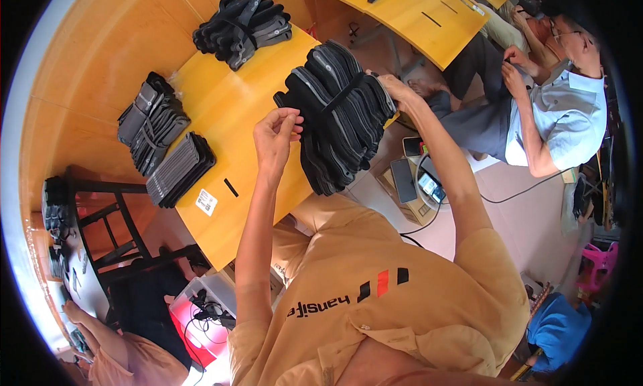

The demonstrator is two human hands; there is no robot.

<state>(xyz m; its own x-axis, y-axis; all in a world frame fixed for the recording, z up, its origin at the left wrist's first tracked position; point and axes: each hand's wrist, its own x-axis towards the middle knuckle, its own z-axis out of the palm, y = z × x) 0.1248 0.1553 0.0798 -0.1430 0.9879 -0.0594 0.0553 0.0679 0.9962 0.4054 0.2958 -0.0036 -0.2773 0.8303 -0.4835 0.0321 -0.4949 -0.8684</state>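
Observation:
A big bundle of black and grey padded fabric pieces (335, 128), stacked on edge, has a black strap (343, 94) around its middle. It is above the near right part of the yellow table (231, 118); whether it rests there I cannot tell. My right hand (394, 91) grips the bundle's right end, its fingertips partly hidden behind it. At the bundle's left side is my left hand (276, 135), thumb and fingers pinched together. What is between those fingers, if anything, is too small to make out.
Strapped bundles of similar pieces lie at the table's far end (242, 25) and left side (153, 121), with a neat stack (181, 170) nearby. Phones (404, 179) lie on a cardboard box by my right knee. A seated person (556, 118) is at right; another (127, 346) is at lower left.

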